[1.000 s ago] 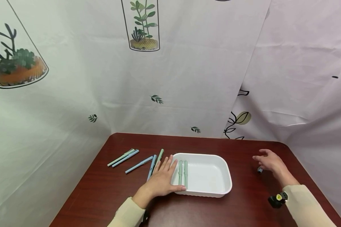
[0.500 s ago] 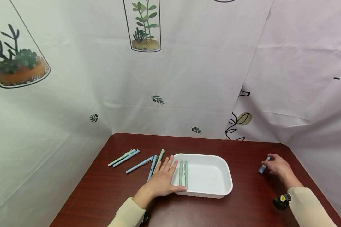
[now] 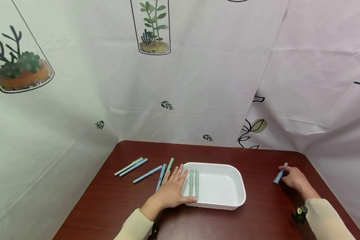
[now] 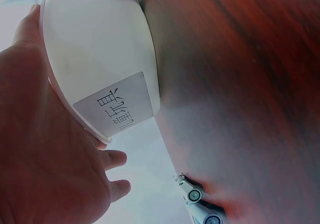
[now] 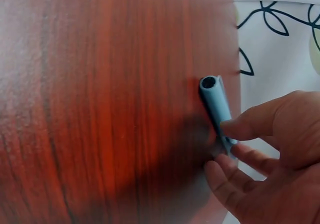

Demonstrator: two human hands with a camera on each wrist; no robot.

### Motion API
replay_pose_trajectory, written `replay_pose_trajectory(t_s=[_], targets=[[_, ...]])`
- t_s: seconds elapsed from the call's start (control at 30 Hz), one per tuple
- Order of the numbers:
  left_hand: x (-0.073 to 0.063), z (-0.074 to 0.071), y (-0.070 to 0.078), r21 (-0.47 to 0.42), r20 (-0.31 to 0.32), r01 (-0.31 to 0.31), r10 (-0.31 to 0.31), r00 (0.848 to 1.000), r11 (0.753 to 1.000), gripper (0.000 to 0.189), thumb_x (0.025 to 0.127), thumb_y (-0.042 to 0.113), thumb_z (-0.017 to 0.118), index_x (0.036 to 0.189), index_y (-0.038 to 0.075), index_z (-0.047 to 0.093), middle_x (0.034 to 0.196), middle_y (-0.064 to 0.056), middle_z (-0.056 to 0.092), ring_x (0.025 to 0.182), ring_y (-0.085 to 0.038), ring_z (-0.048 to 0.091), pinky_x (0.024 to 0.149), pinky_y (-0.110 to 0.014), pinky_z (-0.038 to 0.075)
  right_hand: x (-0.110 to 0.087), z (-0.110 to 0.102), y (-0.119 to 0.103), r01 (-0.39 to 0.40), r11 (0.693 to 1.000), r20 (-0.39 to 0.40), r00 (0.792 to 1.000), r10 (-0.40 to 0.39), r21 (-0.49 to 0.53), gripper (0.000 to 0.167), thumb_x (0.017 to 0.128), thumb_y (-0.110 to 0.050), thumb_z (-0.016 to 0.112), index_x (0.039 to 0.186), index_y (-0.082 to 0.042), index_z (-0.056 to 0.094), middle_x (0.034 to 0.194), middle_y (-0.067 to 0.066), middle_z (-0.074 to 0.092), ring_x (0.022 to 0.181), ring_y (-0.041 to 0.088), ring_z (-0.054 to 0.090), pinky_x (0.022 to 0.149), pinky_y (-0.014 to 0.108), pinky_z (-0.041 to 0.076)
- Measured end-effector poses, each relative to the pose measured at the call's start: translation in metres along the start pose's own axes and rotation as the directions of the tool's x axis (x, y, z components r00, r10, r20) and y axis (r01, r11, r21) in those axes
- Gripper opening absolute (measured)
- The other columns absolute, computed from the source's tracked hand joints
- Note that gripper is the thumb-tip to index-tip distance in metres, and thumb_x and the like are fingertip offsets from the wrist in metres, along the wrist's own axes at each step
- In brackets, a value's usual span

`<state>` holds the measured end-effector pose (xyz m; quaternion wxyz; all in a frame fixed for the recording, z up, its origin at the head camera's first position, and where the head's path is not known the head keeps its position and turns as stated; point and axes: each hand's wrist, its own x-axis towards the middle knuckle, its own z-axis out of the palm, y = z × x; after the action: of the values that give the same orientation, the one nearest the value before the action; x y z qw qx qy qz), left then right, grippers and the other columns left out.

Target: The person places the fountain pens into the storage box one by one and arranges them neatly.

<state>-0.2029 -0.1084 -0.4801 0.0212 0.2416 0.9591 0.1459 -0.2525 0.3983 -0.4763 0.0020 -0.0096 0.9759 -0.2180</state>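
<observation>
My left hand lies with spread, straight fingers over the left rim of a white plastic tray. Two pale green pens lie side by side in the tray's left part, their lower ends near my thumb. In the left wrist view, a label with printed characters shows on the tray's side wall. On the right part of the table, my right hand pinches a blue pen between thumb and fingers. The pen's clip end points toward me in the head view; its middle is partly hidden by the fingertips.
Left of the tray, several blue and green pens lie on the dark red table, including a blue pen and a green pen partly behind my left hand. A printed white cloth hangs behind the table.
My right hand has come down from above the blue pen and now pinches it. More of the pen shows beside the fingers. The left hand has stayed on the tray.
</observation>
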Motion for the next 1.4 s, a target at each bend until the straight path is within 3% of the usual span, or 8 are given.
replay_pose_trajectory(t_s=[0.13, 0.5, 0.8, 0.9, 1.07, 1.23, 1.4], targets=[[0.000, 0.000, 0.000, -0.002, 0.002, 0.001, -0.001, 1.000, 1.000, 0.111, 0.083, 0.077, 0.061, 0.161, 0.008, 0.024, 0.169, -0.018, 0.013, 0.155, -0.038, 0.016, 0.122, -0.060, 0.012, -0.003, 0.007, -0.001, 0.048, 0.998, -0.029, 0.998, -0.049, -0.037, 0.038, 0.076, 0.002, 0.065, 0.113, 0.013, 0.064, 0.115, 0.046, 0.049, 0.107, 0.058, 0.049, 0.090, 0.066, 0.044], [0.000, 0.000, 0.000, 0.001, 0.004, 0.006, -0.006, 1.000, 1.000, 0.111, 0.083, 0.078, 0.061, 0.162, 0.009, 0.024, 0.169, -0.017, 0.012, 0.155, -0.038, 0.015, 0.122, -0.059, 0.011, -0.009, 0.013, -0.012, 0.063, 0.992, -0.043, 0.997, -0.068, -0.109, 0.028, 0.087, -0.005, 0.071, 0.112, 0.006, 0.068, 0.118, 0.042, 0.047, 0.106, 0.061, 0.042, 0.090, 0.065, 0.037], [0.000, -0.001, 0.001, 0.000, 0.001, 0.008, -0.008, 1.000, 1.000, 0.111, 0.082, 0.078, 0.061, 0.161, 0.009, 0.025, 0.169, -0.017, 0.013, 0.155, -0.035, 0.015, 0.123, -0.059, 0.011, -0.013, 0.020, -0.027, 0.135, 0.979, -0.040, 0.989, -0.142, -0.150, 0.022, 0.088, -0.009, 0.074, 0.108, 0.001, 0.071, 0.116, 0.033, 0.055, 0.103, 0.052, 0.045, 0.078, 0.063, 0.042], [0.000, -0.001, 0.001, -0.004, 0.000, 0.008, -0.008, 1.000, 1.000, 0.111, 0.082, 0.077, 0.062, 0.161, 0.009, 0.025, 0.169, -0.017, 0.013, 0.155, -0.036, 0.015, 0.123, -0.059, 0.011, -0.012, 0.024, -0.031, 0.187, 0.970, -0.037, 0.980, -0.195, -0.155, 0.024, 0.087, -0.008, 0.075, 0.109, 0.001, 0.071, 0.108, 0.027, 0.060, 0.101, 0.049, 0.052, 0.079, 0.062, 0.045], [0.000, 0.000, 0.000, -0.008, -0.002, 0.004, -0.004, 1.000, 1.000, 0.111, 0.082, 0.077, 0.062, 0.161, 0.008, 0.026, 0.169, -0.018, 0.014, 0.154, -0.037, 0.016, 0.122, -0.060, 0.012, -0.009, 0.032, -0.037, 0.274, 0.948, -0.030, 0.959, -0.282, -0.165, 0.018, 0.086, -0.003, 0.075, 0.104, -0.001, 0.071, 0.094, 0.011, 0.062, 0.087, 0.034, 0.061, 0.078, 0.054, 0.051], [0.000, 0.001, -0.001, -0.003, -0.006, 0.001, -0.002, 1.000, 1.000, 0.111, 0.082, 0.077, 0.062, 0.161, 0.008, 0.026, 0.169, -0.017, 0.014, 0.154, -0.037, 0.017, 0.122, -0.060, 0.012, -0.008, 0.035, -0.045, 0.277, 0.948, -0.045, 0.957, -0.287, -0.155, 0.016, 0.086, -0.003, 0.072, 0.101, 0.000, 0.069, 0.090, 0.008, 0.061, 0.079, 0.024, 0.057, 0.071, 0.047, 0.051], [-0.001, 0.001, -0.001, -0.004, -0.005, 0.002, -0.002, 1.000, 1.000, 0.111, 0.082, 0.078, 0.061, 0.161, 0.009, 0.026, 0.169, -0.017, 0.014, 0.154, -0.037, 0.017, 0.122, -0.060, 0.013, -0.010, 0.029, -0.059, 0.217, 0.975, -0.119, 0.968, -0.222, -0.054, 0.019, 0.085, -0.005, 0.067, 0.103, 0.002, 0.064, 0.084, 0.007, 0.060, 0.074, 0.021, 0.053, 0.065, 0.040, 0.046]])
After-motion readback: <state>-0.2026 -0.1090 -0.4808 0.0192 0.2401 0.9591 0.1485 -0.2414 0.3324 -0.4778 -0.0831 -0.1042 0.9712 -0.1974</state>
